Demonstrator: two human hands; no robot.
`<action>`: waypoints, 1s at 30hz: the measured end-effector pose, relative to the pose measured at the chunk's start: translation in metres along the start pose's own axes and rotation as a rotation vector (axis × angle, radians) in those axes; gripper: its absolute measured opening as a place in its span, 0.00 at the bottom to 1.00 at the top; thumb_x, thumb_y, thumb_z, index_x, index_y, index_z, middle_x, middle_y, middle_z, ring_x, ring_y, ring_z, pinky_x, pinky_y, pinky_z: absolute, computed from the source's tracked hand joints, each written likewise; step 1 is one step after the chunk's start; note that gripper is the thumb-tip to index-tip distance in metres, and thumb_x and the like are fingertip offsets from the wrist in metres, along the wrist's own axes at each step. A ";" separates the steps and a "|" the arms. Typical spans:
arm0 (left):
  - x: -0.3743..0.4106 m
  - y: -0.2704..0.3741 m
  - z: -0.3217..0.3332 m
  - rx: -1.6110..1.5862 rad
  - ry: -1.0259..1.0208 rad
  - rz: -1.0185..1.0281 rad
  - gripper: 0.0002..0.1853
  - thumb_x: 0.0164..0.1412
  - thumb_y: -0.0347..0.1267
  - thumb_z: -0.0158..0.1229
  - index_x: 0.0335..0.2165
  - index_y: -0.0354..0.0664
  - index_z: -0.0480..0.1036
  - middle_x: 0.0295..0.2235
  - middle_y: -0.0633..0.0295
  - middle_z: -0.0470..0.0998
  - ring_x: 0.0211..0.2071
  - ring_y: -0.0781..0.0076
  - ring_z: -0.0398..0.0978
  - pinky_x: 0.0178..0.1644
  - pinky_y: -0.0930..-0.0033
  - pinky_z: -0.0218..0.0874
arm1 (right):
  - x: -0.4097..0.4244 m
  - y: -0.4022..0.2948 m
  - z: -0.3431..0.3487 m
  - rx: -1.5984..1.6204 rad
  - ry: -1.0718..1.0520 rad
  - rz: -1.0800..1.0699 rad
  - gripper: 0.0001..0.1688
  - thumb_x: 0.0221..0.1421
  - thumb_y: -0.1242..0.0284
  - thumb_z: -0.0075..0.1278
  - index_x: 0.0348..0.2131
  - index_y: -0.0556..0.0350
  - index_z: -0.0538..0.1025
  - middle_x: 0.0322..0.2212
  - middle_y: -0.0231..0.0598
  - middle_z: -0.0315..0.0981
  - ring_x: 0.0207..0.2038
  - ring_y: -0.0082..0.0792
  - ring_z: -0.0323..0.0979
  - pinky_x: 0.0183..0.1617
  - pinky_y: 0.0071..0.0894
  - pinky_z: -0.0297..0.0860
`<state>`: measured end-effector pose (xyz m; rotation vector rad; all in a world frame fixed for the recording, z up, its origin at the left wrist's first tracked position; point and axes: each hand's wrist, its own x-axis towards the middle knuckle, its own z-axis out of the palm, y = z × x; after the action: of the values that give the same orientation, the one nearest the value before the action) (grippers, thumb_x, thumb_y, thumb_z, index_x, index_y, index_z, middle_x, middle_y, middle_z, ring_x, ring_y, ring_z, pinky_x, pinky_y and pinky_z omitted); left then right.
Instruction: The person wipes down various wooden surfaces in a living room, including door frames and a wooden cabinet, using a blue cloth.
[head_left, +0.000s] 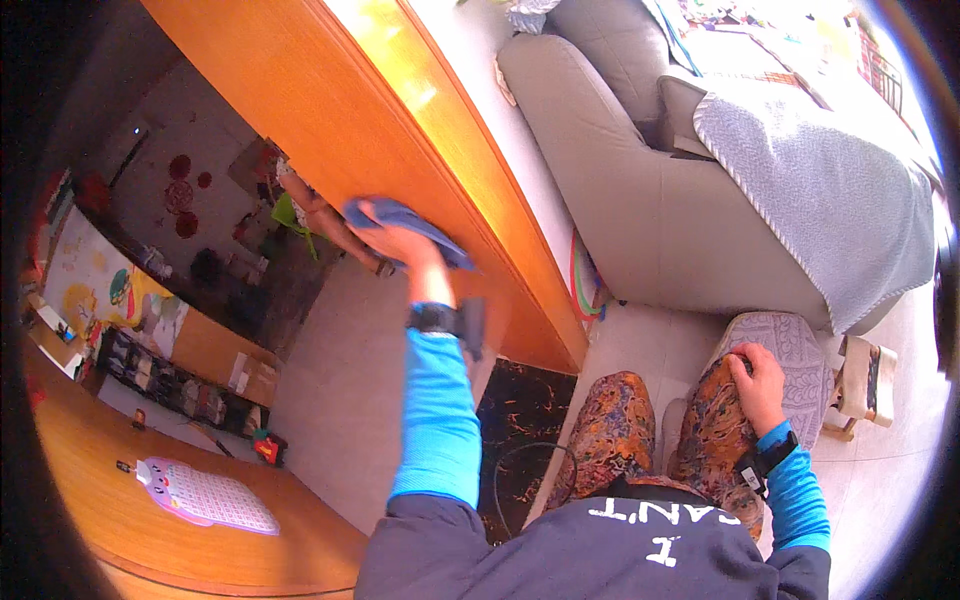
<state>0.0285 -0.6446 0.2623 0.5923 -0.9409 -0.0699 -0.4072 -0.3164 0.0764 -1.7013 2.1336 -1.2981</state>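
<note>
My left hand (394, 236) is pressed on a dark blue cloth (439, 234), its fingers on top, against the orange wooden door frame (360, 120). Motion blurs this hand, and part of the cloth is hidden under it. My right hand (759, 382) rests on my right knee, fingers bent over patterned trousers, with nothing seen in it. Both wrists wear black bands over bright blue sleeves.
A grey sofa (600, 202) with a grey blanket (817, 187) stands beyond the frame. A small folding stool (866, 382) is at right. Behind the frame, another person's bare limb (322, 217) shows. A wooden door (315, 555) lies lower left; a black marble threshold (525, 412) crosses the floor.
</note>
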 end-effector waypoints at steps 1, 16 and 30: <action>-0.046 0.019 0.018 0.072 0.103 -0.002 0.38 0.66 0.53 0.46 0.60 0.30 0.56 0.58 0.44 0.63 0.56 0.50 0.65 0.58 0.53 0.58 | 0.001 0.002 -0.001 -0.014 0.024 0.002 0.10 0.54 0.67 0.52 0.33 0.55 0.77 0.32 0.44 0.75 0.40 0.48 0.73 0.44 0.42 0.68; 0.035 0.198 0.138 0.814 -0.374 1.253 0.23 0.64 0.40 0.54 0.50 0.35 0.70 0.58 0.48 0.65 0.59 0.51 0.62 0.64 0.53 0.50 | -0.004 0.013 -0.011 -0.010 0.036 0.038 0.13 0.55 0.66 0.53 0.36 0.56 0.78 0.36 0.45 0.77 0.42 0.48 0.74 0.47 0.42 0.68; -0.134 0.046 -0.006 1.505 -1.201 1.618 0.25 0.63 0.33 0.45 0.56 0.33 0.65 0.59 0.49 0.64 0.62 0.50 0.57 0.68 0.52 0.44 | -0.015 0.008 -0.010 -0.029 -0.022 0.046 0.17 0.56 0.60 0.51 0.37 0.53 0.78 0.37 0.46 0.77 0.44 0.49 0.73 0.49 0.45 0.68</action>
<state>-0.0562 -0.5621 0.1847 0.9332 -2.3669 2.1078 -0.4131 -0.2988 0.0712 -1.6594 2.1758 -1.2364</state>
